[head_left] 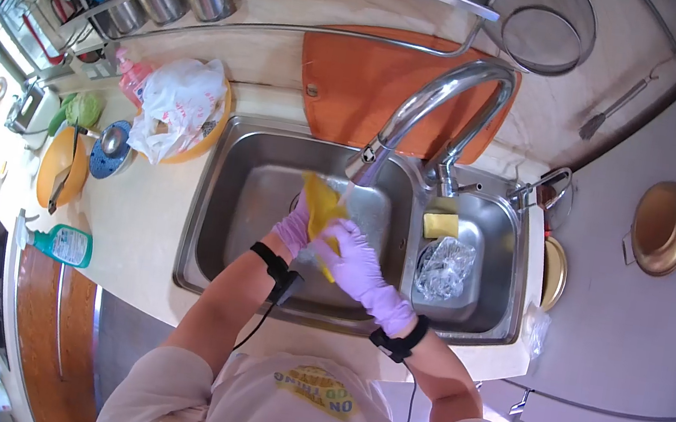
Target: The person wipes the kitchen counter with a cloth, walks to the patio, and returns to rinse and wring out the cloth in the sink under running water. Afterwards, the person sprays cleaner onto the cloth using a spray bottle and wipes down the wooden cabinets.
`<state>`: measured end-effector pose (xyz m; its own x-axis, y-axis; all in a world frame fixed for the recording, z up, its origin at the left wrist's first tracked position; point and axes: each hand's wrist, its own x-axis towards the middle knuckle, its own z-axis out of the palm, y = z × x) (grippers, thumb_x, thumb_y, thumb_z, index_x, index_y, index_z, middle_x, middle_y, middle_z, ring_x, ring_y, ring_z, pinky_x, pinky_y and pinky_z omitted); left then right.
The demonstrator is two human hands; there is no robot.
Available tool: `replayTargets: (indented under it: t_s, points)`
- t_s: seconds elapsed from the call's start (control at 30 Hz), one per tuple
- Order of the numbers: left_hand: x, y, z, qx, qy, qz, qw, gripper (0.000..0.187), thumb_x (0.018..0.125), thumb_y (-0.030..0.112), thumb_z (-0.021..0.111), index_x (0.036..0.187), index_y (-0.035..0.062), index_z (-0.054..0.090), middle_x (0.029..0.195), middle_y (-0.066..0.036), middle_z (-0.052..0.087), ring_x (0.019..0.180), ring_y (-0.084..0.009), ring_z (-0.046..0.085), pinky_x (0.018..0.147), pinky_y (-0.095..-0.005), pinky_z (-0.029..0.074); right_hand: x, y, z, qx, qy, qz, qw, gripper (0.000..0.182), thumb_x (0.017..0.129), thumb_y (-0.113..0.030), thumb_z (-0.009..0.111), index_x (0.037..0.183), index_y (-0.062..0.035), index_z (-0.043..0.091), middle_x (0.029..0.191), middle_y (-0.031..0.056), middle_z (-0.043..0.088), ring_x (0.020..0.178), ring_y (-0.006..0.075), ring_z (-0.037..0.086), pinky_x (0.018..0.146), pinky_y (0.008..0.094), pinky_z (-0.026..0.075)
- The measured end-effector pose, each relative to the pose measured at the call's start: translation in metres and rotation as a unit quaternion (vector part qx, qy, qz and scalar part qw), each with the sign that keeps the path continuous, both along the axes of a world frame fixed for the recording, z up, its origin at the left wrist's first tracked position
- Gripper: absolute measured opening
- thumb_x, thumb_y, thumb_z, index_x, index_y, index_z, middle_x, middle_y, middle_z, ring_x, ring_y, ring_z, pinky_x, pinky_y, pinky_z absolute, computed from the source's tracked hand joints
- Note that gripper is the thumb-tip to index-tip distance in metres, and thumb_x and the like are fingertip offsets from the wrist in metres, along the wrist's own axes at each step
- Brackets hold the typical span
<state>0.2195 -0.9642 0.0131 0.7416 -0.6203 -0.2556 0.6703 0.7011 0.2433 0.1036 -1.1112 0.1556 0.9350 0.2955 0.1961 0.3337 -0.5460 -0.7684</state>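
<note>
Both my hands wear light purple gloves and are over the large basin of the steel sink. A yellow cloth hangs between them under the tap. My right hand is closed on the cloth's right side, and a lower corner of it shows below the fingers. On the cloth's left side, my left hand grips it, its fingers partly hidden behind the fabric. Water runs from the chrome faucet just above the cloth.
The small basin holds a yellow sponge and crumpled clear plastic. An orange cutting board leans behind the faucet. Left on the counter are a white plastic bag, an orange bowl and a green spray bottle.
</note>
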Motion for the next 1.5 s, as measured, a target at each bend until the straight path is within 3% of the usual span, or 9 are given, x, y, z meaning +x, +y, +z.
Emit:
replayTargets:
  t_s: [0.1,0.17,0.33,0.43,0.6,1.1,1.3,1.37,1.5]
  points:
    - [-0.026,-0.02,0.015,-0.009,-0.05,-0.006,0.999,0.055,0.089,0.054,0.038,0.123,0.0115,0.048,0.109,-0.01,0.058,0.098,-0.0274,0.056,0.088,-0.0448,0.045,0.014,0.041,-0.042,0.083,-0.173,-0.127,0.973,0.028,0.087,-0.021,0.058,0.111,-0.0075,0.055,0.109,0.0174,0.057,0.108,0.035,0.05,0.091,0.0384,0.041]
    - [-0.053,-0.054,0.044,0.187,-0.075,0.347,0.916,0.056,0.092,0.054,0.03,0.122,0.0092,0.048,0.114,-0.01,0.056,0.106,-0.0268,0.052,0.095,-0.0427,0.04,0.028,0.042,-0.05,0.073,-0.169,-0.151,0.971,0.03,0.087,-0.023,0.056,0.113,-0.0075,0.054,0.109,0.0171,0.057,0.107,0.0355,0.051,0.092,0.0391,0.04]
    - [-0.04,-0.024,0.08,0.001,-0.08,0.058,0.995,0.063,0.09,0.061,0.03,0.126,0.0114,0.045,0.119,-0.008,0.053,0.111,-0.0255,0.049,0.097,-0.041,0.038,0.087,0.04,-0.063,0.019,-0.145,-0.207,0.967,0.039,0.09,-0.031,0.049,0.121,-0.0078,0.05,0.113,0.0161,0.058,0.105,0.0375,0.054,0.098,0.042,0.035]
    - [-0.036,-0.008,0.087,0.025,-0.075,0.031,0.996,0.066,0.089,0.064,0.031,0.126,0.0117,0.046,0.119,-0.008,0.053,0.112,-0.0258,0.049,0.098,-0.0407,0.038,0.111,0.012,-0.071,-0.196,0.141,-0.204,0.949,0.052,0.09,-0.038,0.048,0.128,-0.0031,0.046,0.11,0.0182,0.06,0.105,0.0335,0.056,0.096,0.0369,0.037]
    - [-0.041,0.0,0.129,0.076,-0.046,0.026,0.996,0.07,0.088,0.065,0.032,0.121,0.0068,0.051,0.112,-0.01,0.058,0.103,-0.0266,0.056,0.093,-0.0403,0.043,0.102,-0.046,-0.064,0.247,0.344,-0.02,0.906,0.063,0.088,-0.053,0.047,0.118,0.002,0.055,0.11,0.0101,0.062,0.099,0.0172,0.056,0.09,0.0288,0.04]
    - [-0.018,0.037,0.12,0.138,-0.025,0.024,0.99,0.064,0.086,0.057,0.049,0.126,0.0069,0.049,0.119,-0.015,0.057,0.106,-0.0286,0.057,0.093,-0.0417,0.044,0.089,-0.091,-0.071,0.3,0.278,-0.014,0.912,0.03,0.086,-0.021,0.064,0.11,-0.0042,0.059,0.096,0.0015,0.062,0.089,0.0087,0.055,0.081,0.0232,0.044]
    - [-0.006,0.029,0.09,0.496,-0.336,0.085,0.796,0.037,0.083,0.02,0.066,0.115,0.0035,0.058,0.106,-0.007,0.062,0.094,-0.0195,0.059,0.084,-0.0331,0.047,0.094,-0.059,-0.045,0.23,0.151,0.019,0.961,0.037,0.08,-0.022,0.069,0.112,-0.0066,0.056,0.097,0.0061,0.062,0.09,0.0142,0.057,0.082,0.0262,0.044]
    - [-0.012,0.015,0.099,0.635,-0.57,0.086,0.514,0.029,0.085,0.013,0.063,0.113,0.0061,0.058,0.107,-0.003,0.059,0.095,-0.0124,0.057,0.083,-0.0255,0.045,0.09,-0.045,-0.036,0.14,0.193,0.043,0.97,0.043,0.078,-0.029,0.072,0.11,-0.0051,0.056,0.096,0.0071,0.062,0.089,0.0151,0.057,0.081,0.0281,0.044]
    - [-0.009,-0.006,0.094,0.531,-0.432,0.104,0.721,0.047,0.075,0.017,0.071,0.116,0.0002,0.053,0.101,-0.009,0.058,0.096,-0.0163,0.055,0.084,-0.0314,0.044,0.095,-0.037,-0.025,0.198,0.302,-0.021,0.932,0.033,0.085,-0.033,0.063,0.102,-0.0056,0.059,0.09,0.0036,0.062,0.083,0.0118,0.058,0.073,0.0257,0.046]
